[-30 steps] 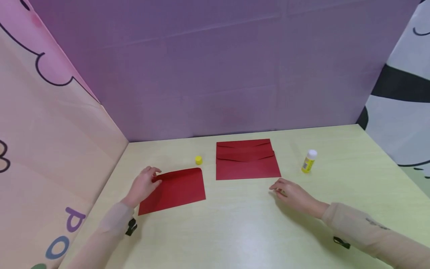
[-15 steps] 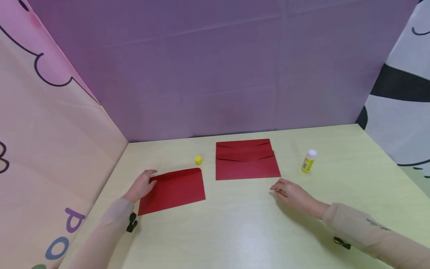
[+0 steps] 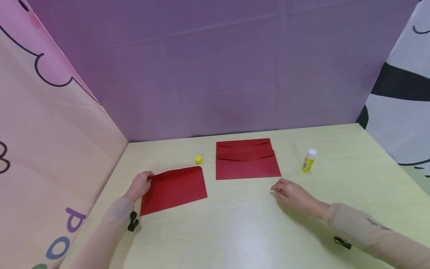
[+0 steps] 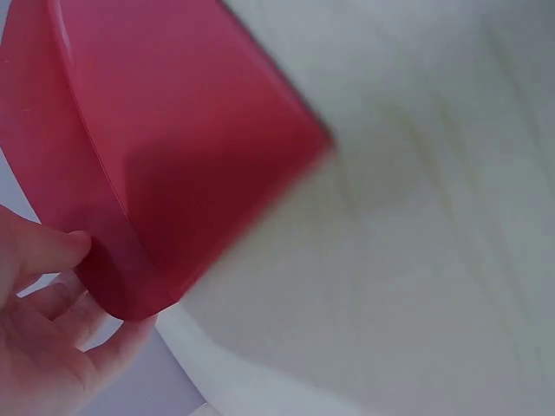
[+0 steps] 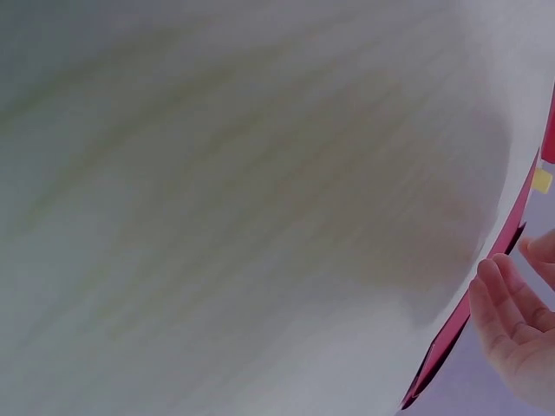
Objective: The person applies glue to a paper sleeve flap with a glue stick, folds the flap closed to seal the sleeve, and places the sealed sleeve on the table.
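My left hand (image 3: pixel 139 186) pinches the far left corner of a red envelope (image 3: pixel 176 190) on the left of the table. In the left wrist view the thumb lies on the envelope's flap (image 4: pixel 104 234) and the other fingers are behind it. To the right, my right hand (image 3: pixel 295 196) hovers low over the table with loosely bent fingers and holds nothing. It is nearest to two overlapping red envelopes (image 3: pixel 246 170), which lie flat at the back middle with their flap sides up.
A yellow glue stick (image 3: pixel 308 161) with a white top stands upright at the right. Near the held envelope's far edge sits a small yellow cap (image 3: pixel 198 160). A purple backdrop (image 3: pixel 215 74) rises behind the table (image 3: pixel 215 231), with printed panels on both sides.
My left hand has slid left along the envelope's far edge to its corner and now pinches it. The envelope has shifted slightly right. My right hand has stayed nearly still.
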### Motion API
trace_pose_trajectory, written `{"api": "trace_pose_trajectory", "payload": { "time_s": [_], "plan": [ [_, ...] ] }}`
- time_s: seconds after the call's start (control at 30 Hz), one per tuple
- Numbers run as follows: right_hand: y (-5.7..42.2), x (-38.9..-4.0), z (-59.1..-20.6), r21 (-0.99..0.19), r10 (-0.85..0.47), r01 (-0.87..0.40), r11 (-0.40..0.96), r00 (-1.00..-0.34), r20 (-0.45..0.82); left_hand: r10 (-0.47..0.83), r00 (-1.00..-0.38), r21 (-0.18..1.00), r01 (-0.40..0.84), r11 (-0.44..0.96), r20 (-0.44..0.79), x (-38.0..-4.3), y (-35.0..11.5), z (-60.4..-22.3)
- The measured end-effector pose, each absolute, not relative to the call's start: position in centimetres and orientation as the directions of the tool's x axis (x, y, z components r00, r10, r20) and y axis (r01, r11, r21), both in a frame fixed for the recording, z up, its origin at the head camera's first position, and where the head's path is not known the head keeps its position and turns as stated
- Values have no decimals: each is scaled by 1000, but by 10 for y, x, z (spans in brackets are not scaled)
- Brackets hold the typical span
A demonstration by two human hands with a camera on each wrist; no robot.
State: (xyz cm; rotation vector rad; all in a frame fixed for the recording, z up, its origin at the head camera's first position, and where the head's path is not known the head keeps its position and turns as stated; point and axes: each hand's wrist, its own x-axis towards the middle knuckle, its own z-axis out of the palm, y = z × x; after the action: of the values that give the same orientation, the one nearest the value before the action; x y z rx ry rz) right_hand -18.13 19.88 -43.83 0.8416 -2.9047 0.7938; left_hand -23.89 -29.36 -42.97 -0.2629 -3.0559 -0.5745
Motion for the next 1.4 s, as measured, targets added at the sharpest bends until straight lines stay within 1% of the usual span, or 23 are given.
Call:
{"api": "trace_pose_trajectory", "payload": {
  "time_s": [0.27,0.5,0.73,1.0,1.2,1.4],
  "plan": [
    [199,-182,-438,-460,-504,-520,719,-847,170,205,-975,428,224,875,90,-238,-292,-426],
    [199,-182,-435,-479,-479,-484,732,-866,143,246,-963,462,269,845,110,-238,-273,-417],
    [198,-185,-431,-520,-463,-452,725,-878,118,268,-962,490,256,833,47,-241,-246,-411],
    [197,-187,-429,-539,-450,-426,726,-888,96,294,-956,519,240,820,-23,-247,-208,-411],
    [197,-187,-428,-563,-434,-405,721,-896,90,363,-932,503,314,805,1,-248,-179,-411],
    [198,-188,-427,-597,-409,-379,707,-908,92,398,-916,511,317,799,-53,-247,-151,-410]
  ]
}}
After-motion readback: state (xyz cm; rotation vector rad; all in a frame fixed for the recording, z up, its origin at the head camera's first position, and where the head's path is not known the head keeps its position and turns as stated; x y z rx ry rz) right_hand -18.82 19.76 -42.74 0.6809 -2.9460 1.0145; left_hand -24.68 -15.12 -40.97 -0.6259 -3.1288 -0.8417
